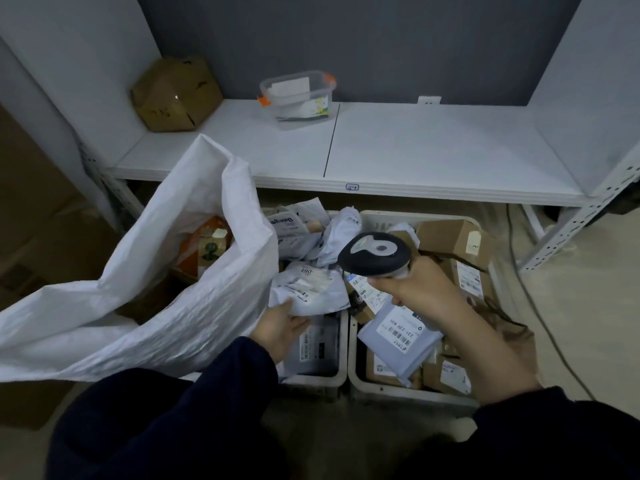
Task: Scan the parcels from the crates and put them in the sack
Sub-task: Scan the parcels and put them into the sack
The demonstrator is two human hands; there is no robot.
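My left hand (pixel 280 329) grips a soft white parcel (pixel 308 289) by its near edge, label side up, over the left crate (pixel 329 377). My right hand (pixel 424 289) holds a black and grey barcode scanner (pixel 375 254), its head pointing down toward that parcel's label. The big white woven sack (pixel 166 306) stands open at the left, with an orange package and a small box inside. The right crate (pixel 381 389) is full of brown boxes and a pale blue mailer (pixel 401 336). More white and grey mailers lie in the left crate.
A white shelf (pixel 398 157) runs behind the crates, with a dented cardboard box (pixel 176 95) and a clear plastic tub (pixel 298 95) on it. A slotted metal shelf post (pixel 581 216) and a cable (pixel 530 292) are at the right. Brown cardboard stands far left.
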